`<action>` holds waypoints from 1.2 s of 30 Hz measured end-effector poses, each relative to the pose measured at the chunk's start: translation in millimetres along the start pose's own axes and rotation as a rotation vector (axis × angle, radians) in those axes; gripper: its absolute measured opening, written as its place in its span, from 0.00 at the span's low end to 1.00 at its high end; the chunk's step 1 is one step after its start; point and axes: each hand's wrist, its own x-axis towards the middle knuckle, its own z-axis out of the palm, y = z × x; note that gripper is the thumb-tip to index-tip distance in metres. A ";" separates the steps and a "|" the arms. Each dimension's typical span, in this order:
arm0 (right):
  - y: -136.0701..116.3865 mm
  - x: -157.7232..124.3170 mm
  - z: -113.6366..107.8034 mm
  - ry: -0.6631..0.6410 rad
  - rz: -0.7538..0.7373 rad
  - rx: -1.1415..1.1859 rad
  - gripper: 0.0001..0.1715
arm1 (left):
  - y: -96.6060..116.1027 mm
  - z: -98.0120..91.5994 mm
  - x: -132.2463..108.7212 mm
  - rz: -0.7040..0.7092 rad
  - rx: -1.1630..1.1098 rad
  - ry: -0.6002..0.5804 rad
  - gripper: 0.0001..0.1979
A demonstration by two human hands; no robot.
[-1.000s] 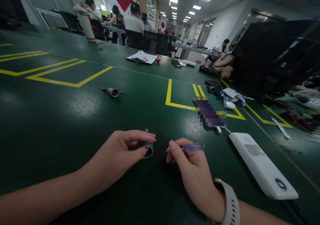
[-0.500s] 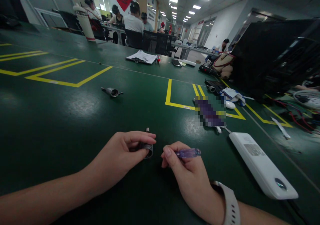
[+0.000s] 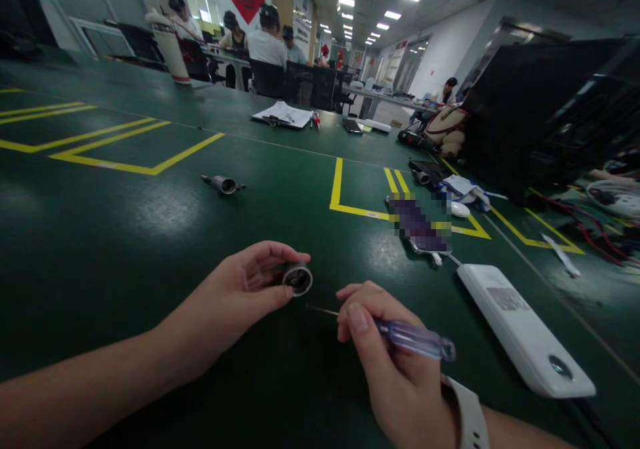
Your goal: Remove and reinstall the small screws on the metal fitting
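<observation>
Between the thumb and fingers of my left hand (image 3: 245, 302) is a round metal part (image 3: 298, 280), a hollow cup shape with its open end facing me and some detail inside. My right hand (image 3: 385, 342) grips a screwdriver (image 3: 415, 340) by its clear purple handle. Its thin shaft points left, with the tip a little below and right of the metal part, apart from it. A second metal part (image 3: 225, 184), cup-shaped with a stub at each side, lies farther back on the green table (image 3: 150, 249).
Right of my hands, a white power bank (image 3: 525, 329) is cabled to a phone (image 3: 420, 226). Yellow tape outlines (image 3: 335, 182) mark the table. Behind are a clipboard with papers (image 3: 284, 114), a tall cup (image 3: 171, 49), a cloth (image 3: 465, 190) and a dark monitor (image 3: 545, 109). Several people sit farther off.
My left hand has turned the metal part so its opening faces me more. My right hand has drawn back to the right and down, and the screwdriver's shaft now shows.
</observation>
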 end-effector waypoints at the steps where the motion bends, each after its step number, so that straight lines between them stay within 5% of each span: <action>1: -1.0 -0.2 -0.4 -0.009 -0.025 0.014 0.12 | -0.4 -0.3 -0.1 -0.004 -0.004 -0.018 0.13; 15: -3.3 4.1 1.8 -0.074 -0.167 -0.093 0.07 | 0.3 1.3 -5.5 -0.023 0.038 -0.078 0.13; 25: -1.2 4.9 6.3 -0.130 -0.230 -0.144 0.06 | -1.8 9.7 -5.4 0.153 0.105 0.041 0.09; 36: 0.4 -0.7 9.3 -0.092 -0.291 -0.195 0.06 | -3.0 8.3 -4.7 0.146 0.092 0.071 0.10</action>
